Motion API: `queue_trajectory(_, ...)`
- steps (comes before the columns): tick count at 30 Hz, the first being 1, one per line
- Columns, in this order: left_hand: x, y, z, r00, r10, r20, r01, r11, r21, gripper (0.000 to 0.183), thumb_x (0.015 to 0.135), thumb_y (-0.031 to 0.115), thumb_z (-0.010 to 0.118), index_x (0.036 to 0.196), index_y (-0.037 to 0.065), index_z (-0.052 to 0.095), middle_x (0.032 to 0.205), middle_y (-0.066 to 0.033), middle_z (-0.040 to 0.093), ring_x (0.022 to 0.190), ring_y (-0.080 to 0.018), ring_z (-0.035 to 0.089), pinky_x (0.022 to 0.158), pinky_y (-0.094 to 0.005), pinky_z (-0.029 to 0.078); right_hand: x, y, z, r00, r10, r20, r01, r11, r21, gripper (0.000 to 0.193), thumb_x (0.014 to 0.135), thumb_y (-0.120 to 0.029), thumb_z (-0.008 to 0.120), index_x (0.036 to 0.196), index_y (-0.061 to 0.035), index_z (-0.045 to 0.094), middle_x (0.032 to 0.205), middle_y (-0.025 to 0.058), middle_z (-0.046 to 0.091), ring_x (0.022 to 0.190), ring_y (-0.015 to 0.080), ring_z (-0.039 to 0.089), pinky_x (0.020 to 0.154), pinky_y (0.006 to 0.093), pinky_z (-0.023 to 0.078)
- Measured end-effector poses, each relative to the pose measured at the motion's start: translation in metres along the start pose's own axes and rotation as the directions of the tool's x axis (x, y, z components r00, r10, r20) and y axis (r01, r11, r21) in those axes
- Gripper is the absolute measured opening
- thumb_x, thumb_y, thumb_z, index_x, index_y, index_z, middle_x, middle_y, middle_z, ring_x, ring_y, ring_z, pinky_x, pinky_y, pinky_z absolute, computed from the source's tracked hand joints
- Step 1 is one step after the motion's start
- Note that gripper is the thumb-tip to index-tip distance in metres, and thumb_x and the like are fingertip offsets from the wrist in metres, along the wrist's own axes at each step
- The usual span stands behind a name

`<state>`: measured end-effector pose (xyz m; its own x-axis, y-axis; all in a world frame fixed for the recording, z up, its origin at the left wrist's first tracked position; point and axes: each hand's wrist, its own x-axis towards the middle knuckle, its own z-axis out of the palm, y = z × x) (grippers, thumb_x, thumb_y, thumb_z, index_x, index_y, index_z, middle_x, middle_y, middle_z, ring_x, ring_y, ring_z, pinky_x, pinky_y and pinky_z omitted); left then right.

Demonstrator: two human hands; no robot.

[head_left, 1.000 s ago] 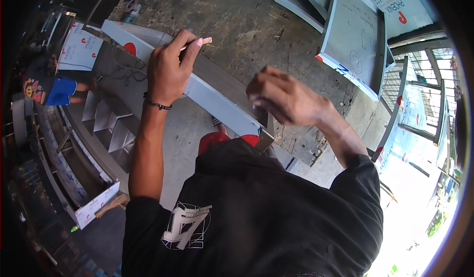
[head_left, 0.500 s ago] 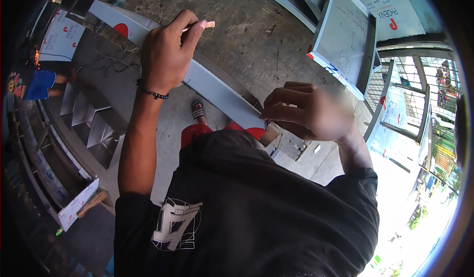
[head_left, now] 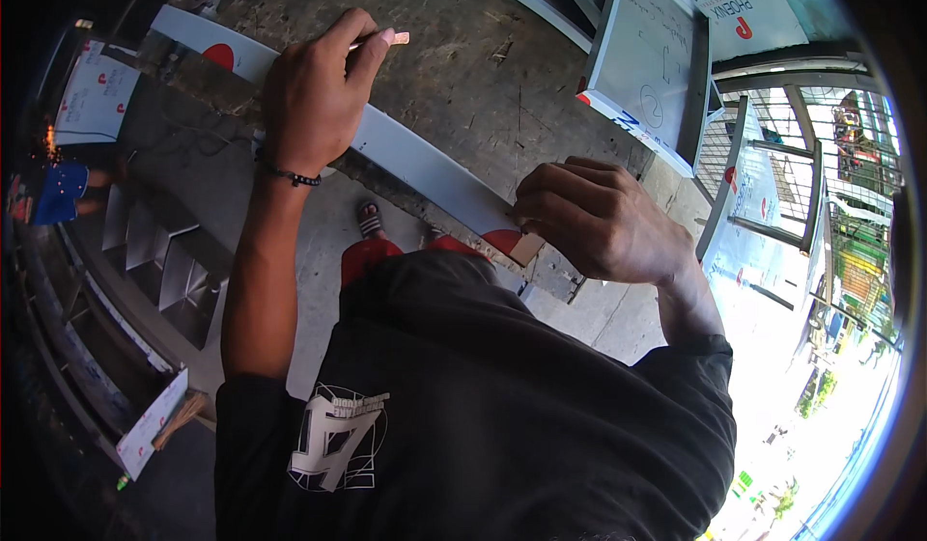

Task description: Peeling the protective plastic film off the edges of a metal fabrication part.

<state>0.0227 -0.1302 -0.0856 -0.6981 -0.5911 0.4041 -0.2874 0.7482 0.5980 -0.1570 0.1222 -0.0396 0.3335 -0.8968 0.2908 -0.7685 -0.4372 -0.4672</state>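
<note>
A long pale grey, film-covered metal strip (head_left: 420, 163) with a red patch towards each end lies slantwise along the near edge of the worktable (head_left: 454, 78). Over its left part is my left hand (head_left: 317, 107), thumb and forefinger pinching a small flat reddish-brown piece (head_left: 402, 38). My right hand (head_left: 608, 221) is at the strip's right end, fingers curled in with their tips by its far edge. Whatever those fingertips may grip is hidden. A small brown patch (head_left: 526, 249) shows at the strip's right tip.
Shallow metal trays (head_left: 657, 68) stand at the far right of the worktable. Bent metal pieces (head_left: 183, 261) lie on the left, beyond a gap. At far left, sparks (head_left: 51, 138) fly beside a person in blue (head_left: 58, 194). A mesh gate (head_left: 772, 145) stands at right.
The view has shifted slightly, moving most things leftward. My right hand, blurred before, shows sharply, still at the strip's right end. My left hand keeps its pinch on the small piece.
</note>
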Motion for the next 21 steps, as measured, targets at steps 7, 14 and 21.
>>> queue_trajectory(7, -0.002, -0.004, -0.003, 1.0, 0.009, 0.01, -0.009, 1.0, 0.028, 0.028, 0.109, 0.032, 0.063, 0.098, 0.006, 0.066, 0.063, -0.0089, 0.056, 0.053, -0.0228, 0.059, 0.055, -0.0383, 0.042, 0.003, -0.004, 0.006, 0.993, 0.071, -0.093, -0.061, 0.992, 0.111, 0.017, 0.092, -0.002, 0.072, 0.099, -0.0029, 0.057, 0.094, 0.0121, 0.063, 0.081, 0.0287, 0.069, 0.069, 0.042, 0.056)
queue_trajectory(14, 0.015, 0.0, 0.013, 0.998, 0.067, -0.014, -0.065, 0.994, 0.087, 0.026, 0.103, 0.036, 0.065, 0.099, 0.011, 0.07, 0.072, -0.0151, 0.068, 0.074, -0.0403, 0.069, 0.065, -0.051, 0.052, 0.036, -0.038, 0.018, 0.999, 0.047, -0.026, -0.039, 0.97, 0.239, 0.018, 0.081, -0.001, 0.063, 0.098, 0.004, 0.059, 0.063, 0.0097, 0.056, 0.048, 0.0327, 0.058, 0.049, 0.0443, 0.048)
queue_trajectory(21, 0.025, 0.001, 0.016, 0.993, 0.118, -0.016, -0.117, 0.992, 0.055, 0.026, 0.103, 0.031, 0.065, 0.091, 0.008, 0.067, 0.073, -0.0182, 0.071, 0.072, -0.0419, 0.071, 0.064, -0.0533, 0.055, 0.094, -0.061, 0.173, 0.912, 0.283, 0.297, -0.378, 0.862, 0.338, 0.021, 0.099, -0.015, 0.066, 0.113, 0.0008, 0.065, 0.08, 0.0226, 0.071, 0.075, 0.0423, 0.072, 0.069, 0.0526, 0.058)
